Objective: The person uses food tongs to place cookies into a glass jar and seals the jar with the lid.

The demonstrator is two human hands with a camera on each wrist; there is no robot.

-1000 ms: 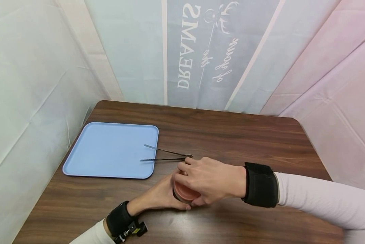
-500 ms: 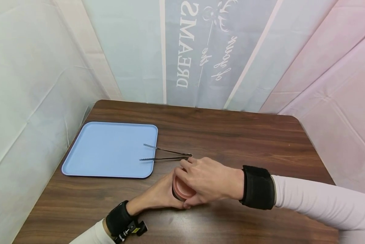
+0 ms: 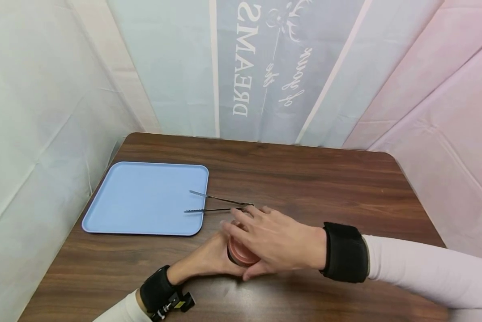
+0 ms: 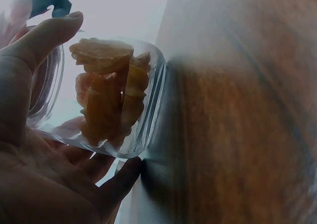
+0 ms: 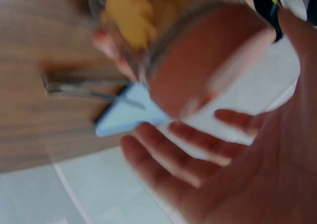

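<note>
My left hand (image 3: 210, 258) grips a clear jar (image 4: 157, 97) with a reddish-brown lid (image 3: 242, 254). Through its wall in the left wrist view show several ridged orange-yellow pieces (image 4: 106, 105), whose kind I cannot tell. Over the lid is my right hand (image 3: 285, 241), fingers spread and loosely bent. In the right wrist view these fingers stand around the lid (image 5: 208, 60) without closing on it. Just beyond the hands lie metal tongs (image 3: 220, 209), spread apart, their tips over the tray's right edge and their joined end partly behind the right fingers.
A light blue tray (image 3: 144, 201) lies at the left of the brown wooden table (image 3: 305, 179). Pale cloths (image 3: 176, 80) hang behind the table and along both sides. One bears white lettering.
My right hand had its fingers curled on the lid; they have now loosened and spread. The left hand keeps the jar in about the same place. Tray and tongs stay put.
</note>
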